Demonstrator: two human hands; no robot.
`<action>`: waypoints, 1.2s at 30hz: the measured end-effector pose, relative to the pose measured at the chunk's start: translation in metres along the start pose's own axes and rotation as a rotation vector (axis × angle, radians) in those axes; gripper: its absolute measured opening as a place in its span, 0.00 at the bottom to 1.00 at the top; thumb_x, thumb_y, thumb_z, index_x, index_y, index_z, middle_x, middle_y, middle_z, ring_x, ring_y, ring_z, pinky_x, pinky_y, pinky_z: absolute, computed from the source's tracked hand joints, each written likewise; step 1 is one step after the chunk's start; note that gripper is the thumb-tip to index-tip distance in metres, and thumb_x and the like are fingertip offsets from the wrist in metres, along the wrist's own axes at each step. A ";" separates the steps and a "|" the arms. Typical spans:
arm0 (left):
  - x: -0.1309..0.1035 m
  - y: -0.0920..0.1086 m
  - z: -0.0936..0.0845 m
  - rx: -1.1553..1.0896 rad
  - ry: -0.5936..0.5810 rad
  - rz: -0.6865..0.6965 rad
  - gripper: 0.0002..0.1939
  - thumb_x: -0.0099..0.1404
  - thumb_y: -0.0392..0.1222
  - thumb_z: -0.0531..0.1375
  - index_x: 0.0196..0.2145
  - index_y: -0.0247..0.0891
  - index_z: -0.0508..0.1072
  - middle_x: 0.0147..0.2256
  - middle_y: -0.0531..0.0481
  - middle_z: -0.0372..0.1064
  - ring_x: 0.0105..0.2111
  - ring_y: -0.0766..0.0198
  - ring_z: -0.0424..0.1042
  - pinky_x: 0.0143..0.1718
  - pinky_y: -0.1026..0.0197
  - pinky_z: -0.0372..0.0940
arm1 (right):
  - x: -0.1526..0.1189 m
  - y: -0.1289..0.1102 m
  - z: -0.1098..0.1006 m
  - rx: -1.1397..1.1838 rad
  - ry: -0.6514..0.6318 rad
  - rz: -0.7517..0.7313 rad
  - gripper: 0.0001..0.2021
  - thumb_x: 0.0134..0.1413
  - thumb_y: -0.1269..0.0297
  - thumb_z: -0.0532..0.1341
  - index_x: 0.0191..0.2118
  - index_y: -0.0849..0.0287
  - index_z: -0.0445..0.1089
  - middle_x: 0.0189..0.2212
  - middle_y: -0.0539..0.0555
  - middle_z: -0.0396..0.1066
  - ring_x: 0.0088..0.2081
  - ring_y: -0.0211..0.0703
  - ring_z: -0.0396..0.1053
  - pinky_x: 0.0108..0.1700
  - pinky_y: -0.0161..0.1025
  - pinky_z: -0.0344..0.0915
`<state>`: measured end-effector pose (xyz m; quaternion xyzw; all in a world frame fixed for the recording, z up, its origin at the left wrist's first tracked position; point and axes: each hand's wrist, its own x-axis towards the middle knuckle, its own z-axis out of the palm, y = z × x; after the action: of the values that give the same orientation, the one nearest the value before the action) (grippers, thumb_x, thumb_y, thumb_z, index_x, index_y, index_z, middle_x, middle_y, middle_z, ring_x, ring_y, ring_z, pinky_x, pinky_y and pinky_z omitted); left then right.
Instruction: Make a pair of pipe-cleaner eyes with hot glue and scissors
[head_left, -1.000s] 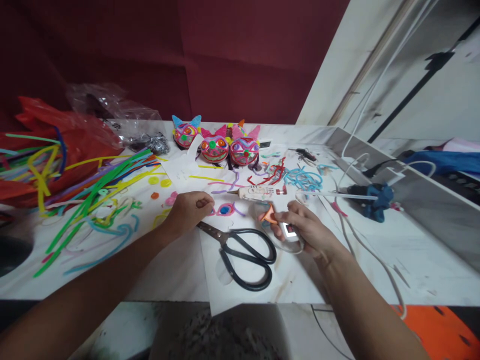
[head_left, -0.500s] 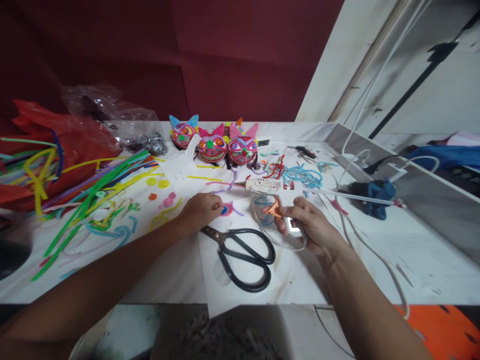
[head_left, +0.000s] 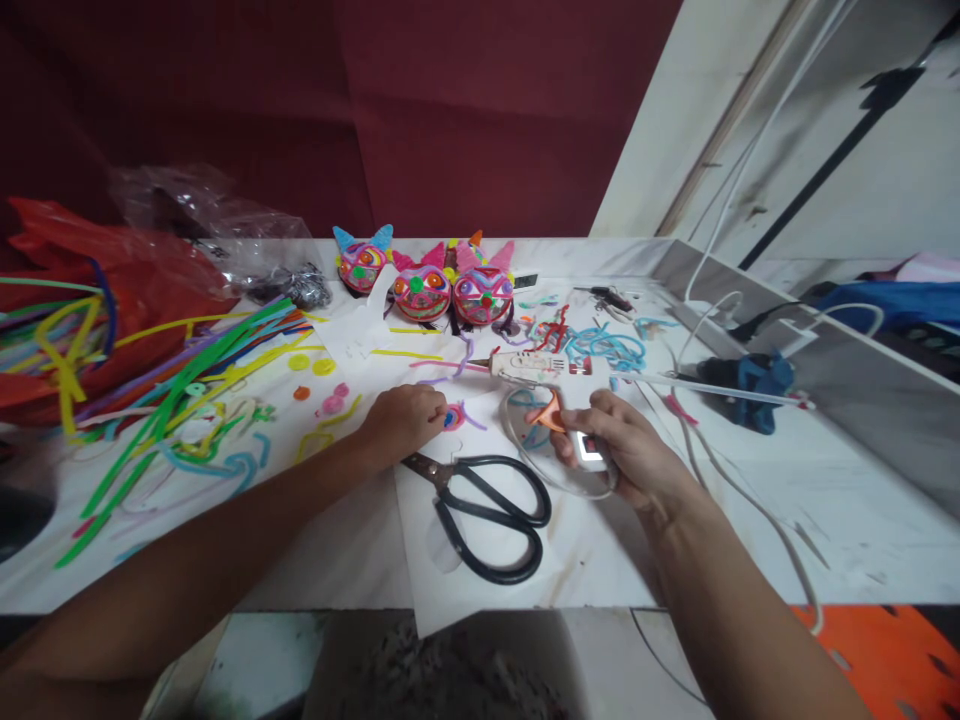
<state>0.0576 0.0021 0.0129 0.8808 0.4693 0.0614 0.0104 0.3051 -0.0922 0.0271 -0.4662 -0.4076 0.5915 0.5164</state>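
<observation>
My right hand (head_left: 626,440) is wrapped round the handle of a white hot glue gun (head_left: 532,368), a finger at its orange trigger. The gun's nozzle points left, and a long clear glue stick (head_left: 720,391) sticks out of its back. My left hand (head_left: 405,422) is closed, its fingertips pinched at the edge of a small pink and blue pipe-cleaner coil (head_left: 453,417) with a purple tail. Part of the coil is hidden by the fingers. Just below the hands, black-handled scissors (head_left: 491,515) lie on a sheet of white paper (head_left: 427,590), their blades partly under my left hand.
Several colourful animal heads (head_left: 421,290) with pointed ears stand at the back. Loose pipe cleaners (head_left: 180,385) and a red plastic bag (head_left: 112,260) lie left. Blue pipe-cleaner scraps (head_left: 607,346) lie behind the gun. A cord (head_left: 750,500) runs along the right.
The view has shifted slightly. Both hands, the glue gun and the coil keep nearly the same places.
</observation>
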 end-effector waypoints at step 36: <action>-0.032 -0.068 -0.012 -0.157 0.239 -0.190 0.16 0.62 0.41 0.52 0.35 0.39 0.80 0.38 0.44 0.80 0.39 0.55 0.77 0.42 0.57 0.67 | 0.000 -0.005 0.003 0.058 -0.039 0.090 0.24 0.39 0.58 0.73 0.22 0.54 0.53 0.16 0.52 0.70 0.17 0.36 0.64 0.18 0.31 0.55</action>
<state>-0.0176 0.0130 0.0166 0.8155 0.5420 0.2010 0.0289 0.3029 -0.0920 0.0327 -0.4575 -0.3788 0.6345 0.4946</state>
